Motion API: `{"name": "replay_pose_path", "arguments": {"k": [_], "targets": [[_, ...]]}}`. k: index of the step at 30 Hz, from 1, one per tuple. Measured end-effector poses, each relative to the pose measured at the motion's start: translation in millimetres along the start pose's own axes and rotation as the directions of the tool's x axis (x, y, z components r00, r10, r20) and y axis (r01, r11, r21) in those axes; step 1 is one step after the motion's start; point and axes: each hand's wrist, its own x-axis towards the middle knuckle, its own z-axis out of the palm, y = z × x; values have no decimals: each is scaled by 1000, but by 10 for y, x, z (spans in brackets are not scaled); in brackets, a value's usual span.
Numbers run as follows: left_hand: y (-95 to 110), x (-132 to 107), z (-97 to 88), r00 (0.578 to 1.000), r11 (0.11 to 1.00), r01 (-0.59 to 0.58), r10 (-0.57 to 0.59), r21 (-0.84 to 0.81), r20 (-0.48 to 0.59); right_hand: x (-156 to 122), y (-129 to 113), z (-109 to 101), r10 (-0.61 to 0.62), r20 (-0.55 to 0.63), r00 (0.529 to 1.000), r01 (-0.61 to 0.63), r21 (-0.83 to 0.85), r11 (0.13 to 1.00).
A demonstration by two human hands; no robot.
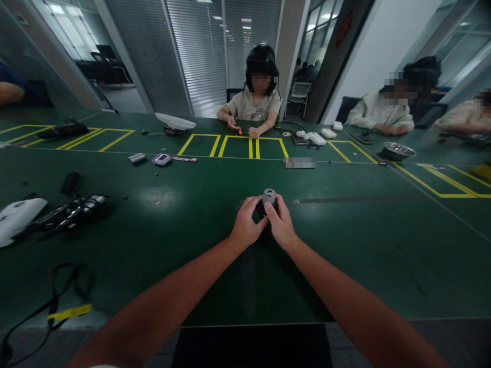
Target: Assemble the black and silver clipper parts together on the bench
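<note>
Between my two hands stands a small grey metal cylinder (269, 193) with a round, dark-marked top and a black lower part; its exact kind I cannot make out. My left hand (247, 222) curls round the left side, fingers behind it and thumb in front, low on the black part. From the right, my right hand (283, 224) wraps it, with the thumb pressed on the front of the grey body. The cylinder is roughly upright, just above or on the green table (199, 214); which of these I cannot tell. Its lower end is hidden by my hands.
Left lie a white device (20, 217), a bundle of black cables (74, 210) and a black strap (53, 301). Farther off are a pink device (162, 160) and a metal bowl (399, 151). A person (253, 105) sits opposite; others sit at both sides.
</note>
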Motion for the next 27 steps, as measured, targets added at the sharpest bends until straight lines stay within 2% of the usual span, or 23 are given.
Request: {"name": "replay_pose_path", "arguments": {"k": [9,18,23,27], "targets": [[24,5,-49,999,998,-15,12,56,43,-45,13,6,-16,35,999,17,-29,999],[14,12,-53,995,995,-31,22,94,92,-80,21,36,-41,-15,999,41,-41,998],[26,30,-67,990,975,-54,24,215,138,-67,23,26,-45,-19,999,44,-30,999],[95,68,-141,978,932,-137,73,336,198,-26,36,-16,-37,-9,999,37,-41,998]]}}
